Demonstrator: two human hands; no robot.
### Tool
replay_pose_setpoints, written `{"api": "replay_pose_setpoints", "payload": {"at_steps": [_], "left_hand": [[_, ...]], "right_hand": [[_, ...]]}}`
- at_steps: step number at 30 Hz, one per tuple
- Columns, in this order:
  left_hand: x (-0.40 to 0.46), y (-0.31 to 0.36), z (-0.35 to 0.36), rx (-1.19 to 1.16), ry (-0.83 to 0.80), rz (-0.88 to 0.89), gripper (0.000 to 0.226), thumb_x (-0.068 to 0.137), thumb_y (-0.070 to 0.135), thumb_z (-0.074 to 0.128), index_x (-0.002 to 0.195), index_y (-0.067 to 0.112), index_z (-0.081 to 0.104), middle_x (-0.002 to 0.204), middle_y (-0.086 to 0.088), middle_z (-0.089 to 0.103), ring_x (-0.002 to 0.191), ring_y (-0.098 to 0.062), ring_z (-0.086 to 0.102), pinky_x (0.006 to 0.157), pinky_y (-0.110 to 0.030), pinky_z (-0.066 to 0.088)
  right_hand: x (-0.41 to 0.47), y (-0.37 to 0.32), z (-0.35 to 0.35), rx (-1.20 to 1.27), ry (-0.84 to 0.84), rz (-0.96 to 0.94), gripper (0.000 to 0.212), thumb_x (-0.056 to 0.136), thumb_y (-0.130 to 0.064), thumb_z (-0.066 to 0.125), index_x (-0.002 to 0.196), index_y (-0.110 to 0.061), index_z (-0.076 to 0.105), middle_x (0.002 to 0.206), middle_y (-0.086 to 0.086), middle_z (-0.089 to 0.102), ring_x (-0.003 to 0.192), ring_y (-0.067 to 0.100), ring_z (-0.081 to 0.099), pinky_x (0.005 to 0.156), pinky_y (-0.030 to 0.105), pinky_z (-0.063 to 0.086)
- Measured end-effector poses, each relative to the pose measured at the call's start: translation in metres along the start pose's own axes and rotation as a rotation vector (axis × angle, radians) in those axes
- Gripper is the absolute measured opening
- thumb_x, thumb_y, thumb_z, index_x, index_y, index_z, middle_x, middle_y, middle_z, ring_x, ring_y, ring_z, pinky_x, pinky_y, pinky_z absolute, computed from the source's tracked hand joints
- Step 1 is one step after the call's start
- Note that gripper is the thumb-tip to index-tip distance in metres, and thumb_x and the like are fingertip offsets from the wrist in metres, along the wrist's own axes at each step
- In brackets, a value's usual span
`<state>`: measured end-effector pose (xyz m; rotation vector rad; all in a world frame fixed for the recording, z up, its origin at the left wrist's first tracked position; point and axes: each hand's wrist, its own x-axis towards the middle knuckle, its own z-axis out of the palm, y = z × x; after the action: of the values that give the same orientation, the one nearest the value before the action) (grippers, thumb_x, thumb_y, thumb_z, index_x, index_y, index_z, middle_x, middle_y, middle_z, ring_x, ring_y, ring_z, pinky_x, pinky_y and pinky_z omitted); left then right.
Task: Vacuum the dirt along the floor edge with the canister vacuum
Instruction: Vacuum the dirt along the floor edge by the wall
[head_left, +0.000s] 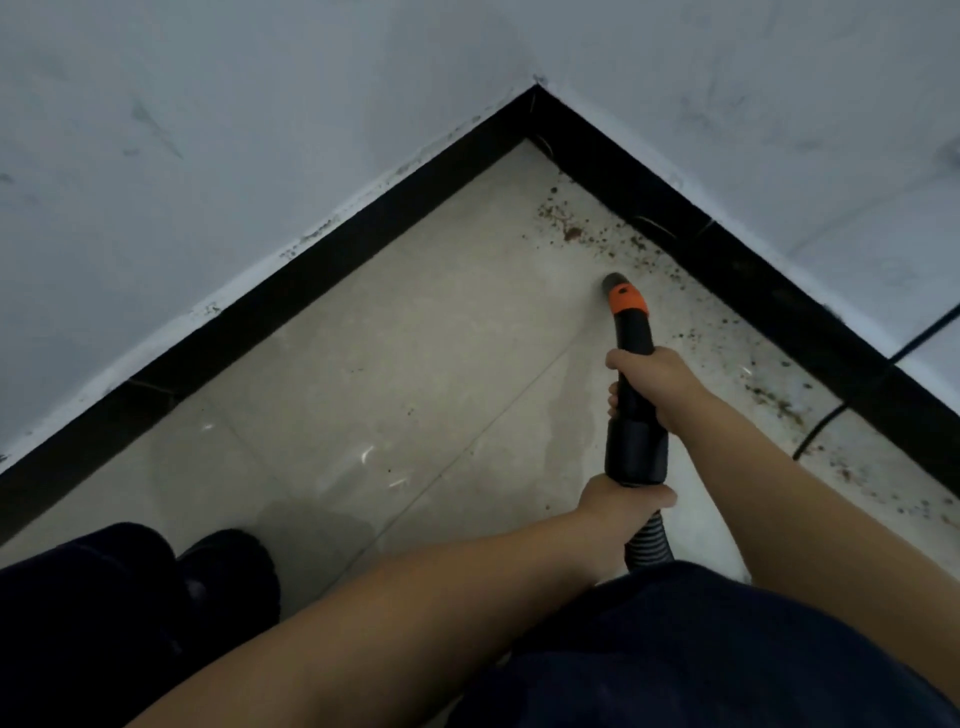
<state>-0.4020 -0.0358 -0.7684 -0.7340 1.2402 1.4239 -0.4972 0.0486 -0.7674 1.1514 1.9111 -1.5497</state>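
Matt black plastic nozzle (631, 358) with an orange collar (627, 300), ribbed hose (649, 545), smooth beige floor tiles (405, 338), glossy black skirting (322, 260).

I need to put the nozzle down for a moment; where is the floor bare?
Bare tile lies left of the vacuum nozzle, between the left black skirting and the shoe. It is crowded along the right skirting, with dirt scattered there and a black cable crossing.

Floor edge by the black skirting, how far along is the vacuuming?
Little looks done: only the floor away from the wall is clean. In hand: right hand and left hand grip the vacuum wand, nozzle near the corner. Left: dirt along the right skirting.
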Motion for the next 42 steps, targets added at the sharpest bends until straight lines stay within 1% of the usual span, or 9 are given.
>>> {"api": "replay_pose_setpoints", "payload": {"at_steps": [2,4,8,13,20,30,33,36,42], "left_hand": [[0.003,-0.005,-0.002,0.035,0.009,-0.010,0.021,0.085,0.016,0.068,0.078,0.019,0.049,0.081,0.000,0.052,0.075,-0.015,0.052,0.078,-0.030,0.041],[0.006,-0.007,-0.006,0.045,0.030,0.010,0.017,0.083,0.016,0.070,0.086,0.015,0.053,0.087,-0.004,0.056,0.087,-0.021,0.054,0.079,-0.032,0.043],[0.006,0.008,-0.025,0.008,0.144,0.066,0.035,0.079,0.015,0.072,0.110,0.007,0.059,0.101,-0.011,0.059,0.099,-0.027,0.058,0.086,-0.036,0.048],[-0.002,0.049,-0.074,0.024,0.182,0.064,0.014,0.084,0.012,0.068,0.092,0.008,0.057,0.084,-0.007,0.056,0.077,-0.021,0.056,0.068,-0.031,0.048],[-0.024,0.087,-0.132,0.259,0.150,0.028,0.028,0.085,0.016,0.069,0.108,0.008,0.057,0.097,-0.009,0.059,0.092,-0.025,0.058,0.075,-0.038,0.049],[-0.022,0.106,-0.132,0.554,0.021,0.096,0.020,0.085,0.017,0.066,0.100,0.011,0.056,0.084,-0.004,0.058,0.072,-0.016,0.056,0.062,-0.029,0.048],[-0.017,0.102,-0.130,0.627,-0.012,0.128,0.021,0.083,0.017,0.067,0.102,0.013,0.056,0.088,-0.005,0.059,0.080,-0.020,0.058,0.068,-0.029,0.049],[-0.013,0.098,-0.123,0.653,-0.042,0.125,0.027,0.084,0.018,0.066,0.108,0.013,0.057,0.093,-0.006,0.059,0.088,-0.023,0.058,0.070,-0.030,0.047],[-0.009,0.106,-0.124,0.593,-0.050,0.138,0.016,0.085,0.019,0.066,0.098,0.016,0.056,0.085,-0.002,0.058,0.081,-0.020,0.057,0.068,-0.028,0.046]], "right_hand": [[0.000,0.009,-0.001,0.044,0.031,0.000,0.017,0.088,-0.008,0.060,0.098,-0.004,0.047,0.063,0.013,0.050,0.045,0.023,0.050,0.043,0.028,0.048],[0.002,0.010,0.005,0.058,0.033,-0.015,0.017,0.087,-0.007,0.060,0.098,-0.004,0.046,0.062,0.013,0.050,0.044,0.023,0.050,0.041,0.027,0.048],[0.011,-0.011,0.035,0.036,-0.029,-0.044,0.019,0.086,-0.008,0.061,0.099,-0.003,0.048,0.060,0.013,0.052,0.044,0.024,0.051,0.042,0.028,0.048],[0.018,-0.052,0.086,0.049,-0.121,-0.086,0.024,0.087,-0.008,0.061,0.106,0.000,0.047,0.064,0.014,0.053,0.048,0.024,0.053,0.048,0.031,0.049],[0.012,-0.083,0.115,0.052,-0.178,-0.032,0.031,0.093,-0.013,0.059,0.114,0.000,0.040,0.068,0.014,0.060,0.053,0.022,0.059,0.048,0.029,0.048],[0.017,-0.064,0.082,0.450,0.087,0.113,0.022,0.091,-0.012,0.060,0.106,-0.003,0.046,0.068,0.013,0.056,0.053,0.023,0.055,0.052,0.033,0.051],[0.020,-0.046,0.075,0.545,0.160,0.129,0.024,0.089,-0.012,0.062,0.106,-0.002,0.048,0.066,0.013,0.056,0.051,0.024,0.055,0.057,0.036,0.053],[0.024,-0.036,0.068,0.577,0.242,0.116,0.023,0.088,-0.011,0.062,0.105,-0.002,0.048,0.064,0.014,0.055,0.050,0.025,0.054,0.056,0.036,0.052],[0.030,-0.049,0.069,0.544,0.240,0.085,0.017,0.089,-0.010,0.061,0.098,-0.004,0.047,0.064,0.014,0.054,0.048,0.025,0.053,0.053,0.035,0.052]]}}
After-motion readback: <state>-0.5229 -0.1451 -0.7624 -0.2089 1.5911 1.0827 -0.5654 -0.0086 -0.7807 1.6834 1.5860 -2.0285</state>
